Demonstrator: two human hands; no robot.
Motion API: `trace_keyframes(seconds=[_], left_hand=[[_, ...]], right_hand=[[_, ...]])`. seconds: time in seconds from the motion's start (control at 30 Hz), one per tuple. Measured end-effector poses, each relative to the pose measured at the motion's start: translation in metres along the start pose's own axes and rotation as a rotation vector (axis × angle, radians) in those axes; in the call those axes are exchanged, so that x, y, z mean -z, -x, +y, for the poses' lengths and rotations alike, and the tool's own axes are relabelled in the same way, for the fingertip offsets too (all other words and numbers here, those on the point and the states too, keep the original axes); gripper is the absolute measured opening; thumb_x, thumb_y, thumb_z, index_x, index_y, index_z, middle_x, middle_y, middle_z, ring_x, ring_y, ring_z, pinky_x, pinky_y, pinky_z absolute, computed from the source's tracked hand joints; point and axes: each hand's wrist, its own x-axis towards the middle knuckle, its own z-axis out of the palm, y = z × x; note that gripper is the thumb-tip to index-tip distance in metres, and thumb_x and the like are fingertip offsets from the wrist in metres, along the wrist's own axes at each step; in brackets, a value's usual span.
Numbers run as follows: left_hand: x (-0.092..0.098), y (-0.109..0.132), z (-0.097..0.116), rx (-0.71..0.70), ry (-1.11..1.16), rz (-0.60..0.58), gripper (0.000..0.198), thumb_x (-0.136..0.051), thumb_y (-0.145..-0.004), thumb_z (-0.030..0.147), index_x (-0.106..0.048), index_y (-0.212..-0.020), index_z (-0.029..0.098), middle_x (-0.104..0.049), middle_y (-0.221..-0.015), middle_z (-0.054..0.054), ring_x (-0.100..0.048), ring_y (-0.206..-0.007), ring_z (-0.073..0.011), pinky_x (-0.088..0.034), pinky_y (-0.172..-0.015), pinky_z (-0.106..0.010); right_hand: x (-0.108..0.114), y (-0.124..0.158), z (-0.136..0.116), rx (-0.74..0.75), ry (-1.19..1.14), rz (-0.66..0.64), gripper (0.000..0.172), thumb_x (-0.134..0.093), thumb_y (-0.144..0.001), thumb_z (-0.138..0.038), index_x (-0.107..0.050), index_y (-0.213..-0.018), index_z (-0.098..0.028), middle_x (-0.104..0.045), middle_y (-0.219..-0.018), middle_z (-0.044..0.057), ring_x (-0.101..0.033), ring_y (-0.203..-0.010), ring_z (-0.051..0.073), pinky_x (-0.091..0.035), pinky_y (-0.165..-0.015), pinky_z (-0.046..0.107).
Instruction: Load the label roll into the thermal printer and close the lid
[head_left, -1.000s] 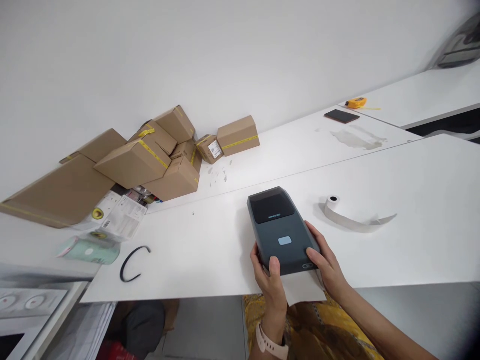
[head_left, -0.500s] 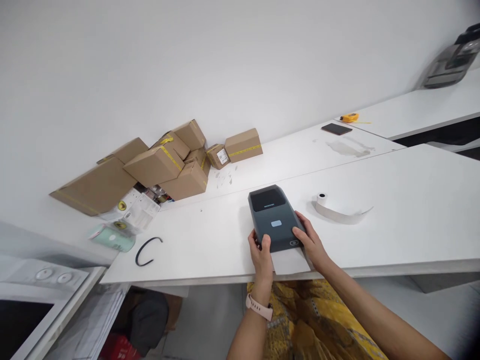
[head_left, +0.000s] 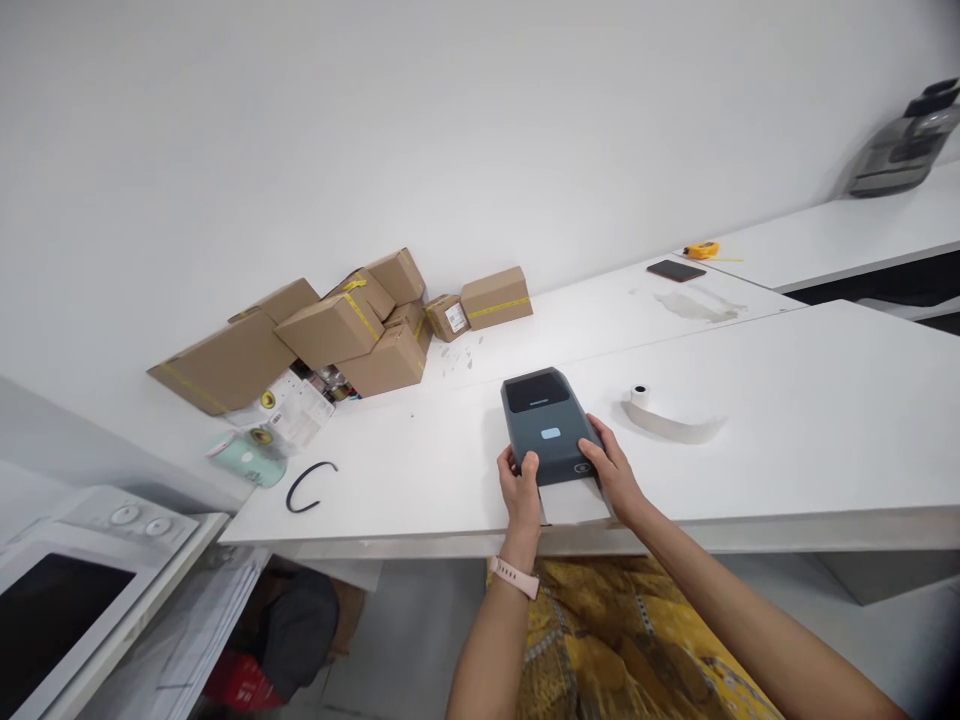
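A dark grey-blue box-shaped label printer (head_left: 551, 455) is held between my two hands above the front part of the white table (head_left: 420, 480). It has a black window at its far end and a pale blue button in the middle. My left hand (head_left: 521, 490) grips its near left corner, thumb on top. On the near right side my right hand (head_left: 609, 465) holds it, thumb also on top. A white paper piece (head_left: 574, 502) juts out from under its near edge. Right of my right hand lies a small paper roll (head_left: 640, 396) with its end unrolled.
Cardboard boxes (head_left: 330, 330) are piled at the back left. Near them are a green tumbler (head_left: 251, 460) and a black headband (head_left: 304, 487). A phone (head_left: 675, 270) and yellow tape measure (head_left: 703, 250) lie at the back right. A microwave (head_left: 82, 590) stands lower left.
The camera view has shifted slightly, so the scene sits a little differently in the picture. Both hands keep their hold on the label printer, its near end seemingly tipped a little.
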Motion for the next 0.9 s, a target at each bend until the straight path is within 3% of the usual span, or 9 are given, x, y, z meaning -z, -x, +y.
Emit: trace_keyframes(seconds=[0.2, 0.27, 0.33, 0.43, 0.53, 0.63, 0.77, 0.9], left_hand=[[0.006, 0.004, 0.011, 0.032, -0.01, -0.051, 0.061, -0.073, -0.079, 0.055, -0.057, -0.125, 0.017, -0.065, -0.128, -0.015, -0.066, -0.111, -0.0261, -0.053, -0.092, -0.035], [0.014, 0.019, 0.011, 0.063, -0.001, -0.07, 0.066, -0.073, -0.079, 0.058, -0.056, -0.129, 0.019, -0.063, -0.135, -0.015, -0.063, -0.119, -0.0258, -0.052, -0.096, -0.033], [0.023, 0.041, 0.006, 0.11, -0.035, 0.02, 0.071, -0.075, -0.076, 0.061, -0.055, -0.131, 0.021, -0.06, -0.137, -0.015, -0.062, -0.121, -0.0249, -0.051, -0.095, -0.031], [0.031, 0.074, -0.005, 0.159, -0.093, 0.063, 0.066, -0.065, -0.077, 0.072, -0.064, -0.115, 0.019, -0.068, -0.118, -0.014, -0.066, -0.105, -0.0251, -0.055, -0.08, -0.031], [0.025, 0.089, -0.005, 0.335, -0.028, -0.099, 0.074, -0.062, -0.071, 0.081, -0.071, -0.093, 0.012, -0.072, -0.098, -0.016, -0.069, -0.082, -0.0244, -0.054, -0.065, -0.032], [0.007, 0.086, 0.005, 0.464, 0.068, -0.236, 0.073, -0.068, -0.066, 0.079, -0.07, -0.09, 0.01, -0.075, -0.089, -0.016, -0.067, -0.068, -0.0204, -0.051, -0.057, -0.03], [-0.014, 0.078, 0.012, 0.48, 0.112, -0.185, 0.072, -0.08, -0.058, 0.072, -0.067, -0.097, 0.013, -0.076, -0.076, -0.011, -0.064, -0.055, -0.0175, -0.048, -0.054, -0.028], [-0.019, 0.081, 0.009, 0.494, 0.071, -0.192, 0.07, -0.076, -0.058, 0.079, -0.069, -0.075, 0.012, -0.074, -0.07, -0.013, -0.064, -0.054, -0.0197, -0.05, -0.058, -0.033]], right_hand=[[0.004, 0.001, -0.012, 0.078, 0.067, -0.002, 0.067, -0.054, -0.091, -0.059, -0.044, -0.148, -0.026, -0.047, -0.153, 0.013, -0.044, -0.14, 0.034, -0.037, -0.115, 0.057], [0.008, 0.0, -0.024, 0.265, 0.217, -0.003, 0.06, -0.052, -0.094, -0.053, -0.045, -0.147, -0.025, -0.045, -0.155, 0.013, -0.04, -0.143, 0.034, -0.033, -0.117, 0.059], [0.012, -0.004, -0.037, 0.516, 0.412, -0.034, 0.046, -0.045, -0.099, -0.046, -0.053, -0.14, -0.026, -0.048, -0.154, 0.012, -0.037, -0.145, 0.032, -0.03, -0.118, 0.058], [0.015, -0.013, -0.048, 0.683, 0.588, -0.177, 0.038, -0.038, -0.103, -0.042, -0.065, -0.126, -0.029, -0.056, -0.147, 0.007, -0.04, -0.144, 0.03, -0.035, -0.116, 0.056], [0.016, -0.02, -0.047, 0.64, 0.634, -0.296, 0.042, -0.034, -0.104, -0.045, -0.064, -0.13, -0.032, -0.056, -0.149, 0.004, -0.038, -0.145, 0.029, -0.037, -0.115, 0.056], [0.018, -0.022, -0.042, 0.584, 0.577, -0.326, 0.047, -0.031, -0.104, -0.048, -0.061, -0.136, -0.032, -0.052, -0.153, 0.003, -0.033, -0.149, 0.028, -0.033, -0.119, 0.056], [0.021, -0.022, -0.041, 0.51, 0.484, -0.346, 0.048, -0.03, -0.104, -0.051, -0.062, -0.136, -0.033, -0.053, -0.152, 0.001, -0.032, -0.15, 0.028, -0.029, -0.121, 0.059], [0.02, -0.022, -0.045, 0.465, 0.42, -0.331, 0.048, -0.031, -0.103, -0.053, -0.065, -0.132, -0.034, -0.055, -0.15, 0.001, -0.033, -0.149, 0.029, -0.027, -0.121, 0.059]])
